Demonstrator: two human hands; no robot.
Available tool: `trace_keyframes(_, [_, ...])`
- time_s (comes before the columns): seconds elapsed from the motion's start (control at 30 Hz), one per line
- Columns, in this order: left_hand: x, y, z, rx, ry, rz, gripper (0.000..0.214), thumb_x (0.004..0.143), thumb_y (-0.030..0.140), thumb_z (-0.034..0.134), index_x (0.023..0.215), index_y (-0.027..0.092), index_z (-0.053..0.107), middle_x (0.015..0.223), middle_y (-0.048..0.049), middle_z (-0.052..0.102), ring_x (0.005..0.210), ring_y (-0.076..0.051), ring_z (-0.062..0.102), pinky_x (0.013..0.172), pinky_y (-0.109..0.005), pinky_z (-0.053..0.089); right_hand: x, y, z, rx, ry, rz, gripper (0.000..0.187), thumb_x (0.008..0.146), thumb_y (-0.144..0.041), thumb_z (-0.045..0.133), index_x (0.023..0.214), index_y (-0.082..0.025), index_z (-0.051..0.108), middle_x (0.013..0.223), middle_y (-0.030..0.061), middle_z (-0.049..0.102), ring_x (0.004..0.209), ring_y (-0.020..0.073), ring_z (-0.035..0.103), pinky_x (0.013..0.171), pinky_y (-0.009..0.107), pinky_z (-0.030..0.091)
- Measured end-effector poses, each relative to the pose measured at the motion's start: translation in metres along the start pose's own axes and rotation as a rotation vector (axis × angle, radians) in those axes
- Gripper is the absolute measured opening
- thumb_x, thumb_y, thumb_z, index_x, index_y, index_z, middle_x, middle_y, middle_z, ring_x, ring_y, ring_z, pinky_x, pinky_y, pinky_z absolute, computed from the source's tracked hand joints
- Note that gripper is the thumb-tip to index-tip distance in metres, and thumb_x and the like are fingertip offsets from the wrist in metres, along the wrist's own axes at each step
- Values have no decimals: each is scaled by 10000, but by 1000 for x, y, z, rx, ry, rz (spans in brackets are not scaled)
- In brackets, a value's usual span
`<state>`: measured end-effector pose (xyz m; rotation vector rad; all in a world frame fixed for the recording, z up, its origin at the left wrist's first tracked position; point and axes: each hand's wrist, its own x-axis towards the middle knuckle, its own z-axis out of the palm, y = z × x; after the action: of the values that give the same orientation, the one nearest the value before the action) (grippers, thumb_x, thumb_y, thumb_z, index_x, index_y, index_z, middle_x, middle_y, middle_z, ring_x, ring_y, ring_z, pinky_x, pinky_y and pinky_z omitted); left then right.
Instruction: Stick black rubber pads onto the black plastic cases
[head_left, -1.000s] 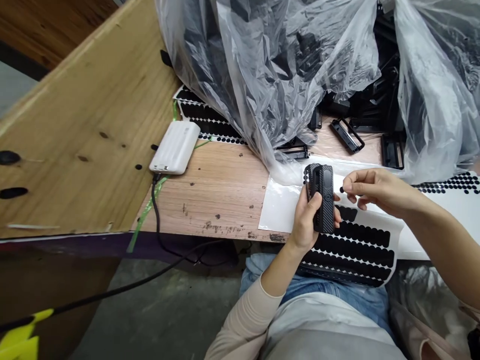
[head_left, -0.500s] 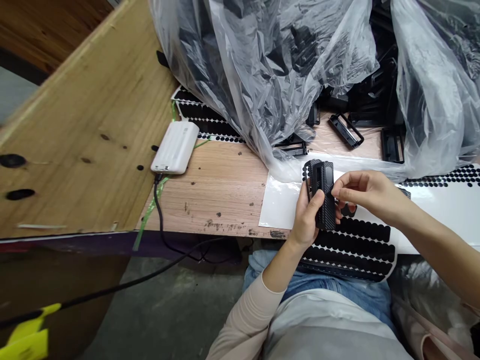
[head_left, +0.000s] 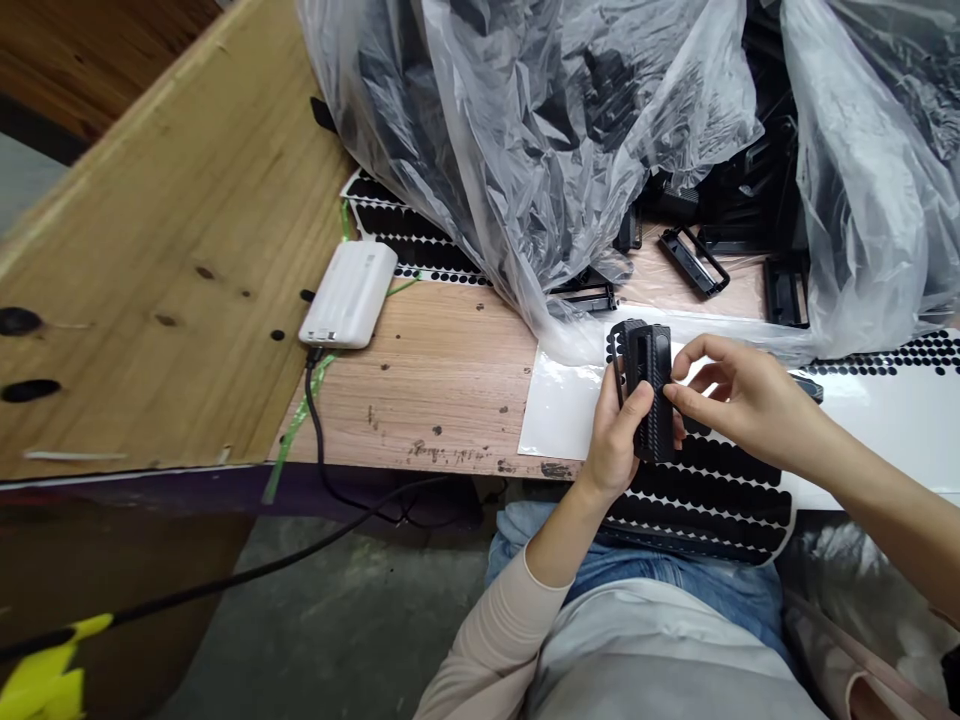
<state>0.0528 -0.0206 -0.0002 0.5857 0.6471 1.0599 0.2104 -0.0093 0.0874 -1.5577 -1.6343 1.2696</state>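
My left hand (head_left: 616,430) is closed around a black plastic part (head_left: 652,405) with a woven carbon-look surface. It stands roughly upright above the table's front edge, the thumb across its front. My right hand (head_left: 724,390) is at the part's right side, its thumb tip at the edge and its index finger bent and apart from the thumb. Nothing shows between these fingers. Below both hands, a sheet of black stickers (head_left: 709,492) in rows overhangs the table edge above my lap. A white glossy sheet (head_left: 559,405) lies under and beside the hands.
Clear plastic bags (head_left: 517,150) full of black parts cover the back of the table. Loose black frames (head_left: 694,262) lie before them. At left are a white power bank (head_left: 349,295) with a black cable (head_left: 319,420) and a slanting wooden panel (head_left: 172,250). More round black stickers (head_left: 911,352) lie right.
My right thumb and index finger have spread apart at the part's right side. The part has turned slightly in my left hand, and its textured front shows more.
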Motion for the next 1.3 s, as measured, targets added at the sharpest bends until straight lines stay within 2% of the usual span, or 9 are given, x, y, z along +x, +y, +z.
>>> trace_keyframes(0.17, [1, 1, -2, -7, -26, -1, 524, 984, 596, 740, 1271, 217, 519, 1017, -51, 766, 659, -174, 745, 516, -255, 552, 6, 11, -6, -100, 113, -105, 280, 959, -445, 746, 1070, -266, 561, 1007, 21, 739, 704, 199, 741, 637, 347, 537])
trace_keyframes(0.3, [1, 3, -2, 3, -110, 13, 493, 1013, 592, 699, 1246, 206, 499, 1144, -79, 758, 593, -124, 710, 502, -246, 562, 5, 44, -32, -581, 338, -111, 305, 971, -518, 693, 1084, -243, 628, 994, 82, 746, 865, 305, 748, 718, 420, 532])
trace_keyframes(0.37, [1, 4, -3, 1, -140, 2, 505, 1030, 591, 678, 1295, 212, 474, 1157, -87, 762, 603, -132, 725, 521, -253, 576, -2, 63, -46, -825, 289, -79, 372, 915, -548, 738, 1075, -219, 670, 1048, 139, 766, 996, 399, 745, 756, 470, 534])
trace_keyframes(0.43, [1, 5, -4, -8, -165, -10, 557, 1038, 593, 667, 1377, 223, 427, 1129, -83, 774, 604, -142, 731, 531, -258, 581, -9, 75, -55, -919, 241, -42, 372, 898, -534, 737, 1072, -206, 712, 1099, 166, 781, 1041, 436, 738, 765, 494, 539])
trace_keyframes(0.63, [1, 5, -5, 25, -191, -34, 659, 1021, 598, 705, 1451, 227, 371, 1036, -57, 794, 627, -150, 738, 552, -253, 579, -26, 50, -58, -546, 428, -3, 254, 996, -478, 649, 949, -262, 775, 877, 50, 800, 780, 272, 751, 746, 421, 560])
trace_keyframes(0.83, [1, 5, -5, 45, -185, -26, 596, 1019, 587, 712, 1380, 230, 399, 996, -36, 789, 608, -143, 730, 533, -242, 565, 1, 43, -44, -590, 398, -44, 177, 981, -383, 689, 923, -233, 761, 908, 57, 806, 801, 272, 749, 721, 403, 519])
trace_keyframes(1.0, [2, 6, -7, 1, -186, -21, 542, 1000, 587, 715, 1301, 248, 419, 927, -12, 773, 532, -135, 688, 482, -229, 503, 28, 34, -29, -641, 115, -108, 133, 979, -275, 673, 929, -225, 786, 939, 68, 825, 839, 272, 745, 710, 378, 472])
trace_keyframes(1.1, [2, 6, -5, -8, -146, -19, 533, 994, 593, 711, 1292, 251, 430, 922, -9, 766, 536, -142, 684, 493, -243, 507, 18, 28, -25, -665, 1, -99, 172, 995, -318, 678, 891, -243, 791, 838, 47, 807, 724, 247, 707, 652, 365, 421])
trace_keyframes(1.3, [2, 6, 2, 0, -36, -9, 450, 1006, 555, 703, 1227, 210, 518, 923, -36, 766, 880, -232, 794, 849, -386, 618, -29, 59, -27, -690, 138, -256, 208, 1053, -391, 666, 941, -270, 793, 956, 86, 830, 888, 299, 746, 745, 424, 534])
